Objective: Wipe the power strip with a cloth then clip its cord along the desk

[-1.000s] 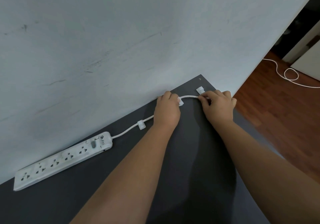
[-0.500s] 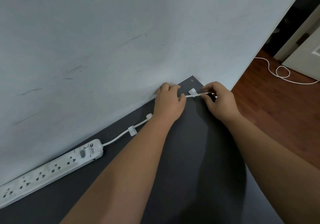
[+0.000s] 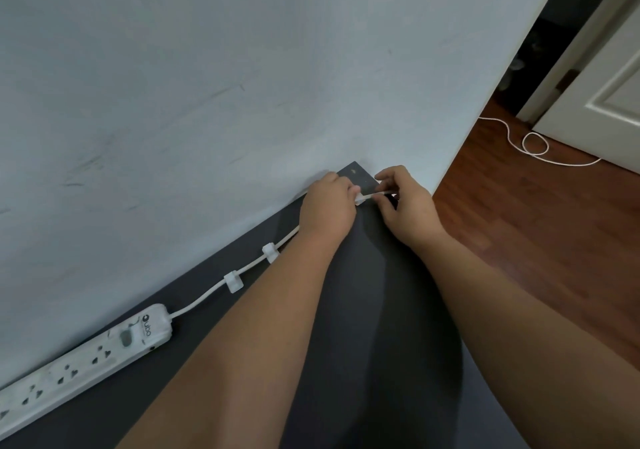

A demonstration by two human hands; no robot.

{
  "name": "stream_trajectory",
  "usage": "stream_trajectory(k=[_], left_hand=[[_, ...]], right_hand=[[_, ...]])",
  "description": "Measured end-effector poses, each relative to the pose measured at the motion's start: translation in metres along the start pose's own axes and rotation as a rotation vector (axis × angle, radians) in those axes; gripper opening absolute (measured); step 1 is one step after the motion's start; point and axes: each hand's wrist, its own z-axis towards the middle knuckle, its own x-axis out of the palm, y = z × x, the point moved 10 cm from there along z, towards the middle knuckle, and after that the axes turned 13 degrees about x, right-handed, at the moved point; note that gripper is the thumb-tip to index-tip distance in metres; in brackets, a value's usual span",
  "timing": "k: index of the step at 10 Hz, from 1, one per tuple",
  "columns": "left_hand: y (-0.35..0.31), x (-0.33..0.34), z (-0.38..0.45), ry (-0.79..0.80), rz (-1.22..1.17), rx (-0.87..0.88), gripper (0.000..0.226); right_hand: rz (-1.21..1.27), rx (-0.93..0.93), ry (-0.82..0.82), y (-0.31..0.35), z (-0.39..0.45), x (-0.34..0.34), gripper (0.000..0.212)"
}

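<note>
A white power strip point(image 3: 86, 358) lies along the wall at the lower left of the dark grey desk point(image 3: 346, 344). Its white cord point(image 3: 204, 296) runs up and right through two white clips, one point(image 3: 232, 281) near the strip and another point(image 3: 269, 251) further on. Near the desk's far corner my left hand point(image 3: 327, 206) presses down on a third white clip point(image 3: 360, 199) and the cord there. My right hand point(image 3: 405, 199) pinches the cord just right of that clip. No cloth is in view.
A pale wall point(image 3: 242, 84) rises directly behind the desk. Right of the desk's edge is a wooden floor point(image 3: 536, 223) with more white cord looping on it point(image 3: 535, 143), and a white door point(image 3: 609, 95) at the far right.
Both hands have moved along the cord toward the desk's far corner. A second clip now shows on the cord behind my left hand, and the hands have closed in on the last clip.
</note>
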Motion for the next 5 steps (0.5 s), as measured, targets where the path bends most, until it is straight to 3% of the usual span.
stream_trajectory(k=[3,5], left_hand=[[0.0,-0.003,-0.011,-0.146,0.007,0.093,0.023],[-0.001,-0.005,-0.023,-0.084,-0.009,0.086,0.028]], right_hand=[[0.008,0.057,0.012,0.0,0.023,0.012,0.035],[-0.067,-0.005,-0.046,0.006,0.019,0.011,0.031]])
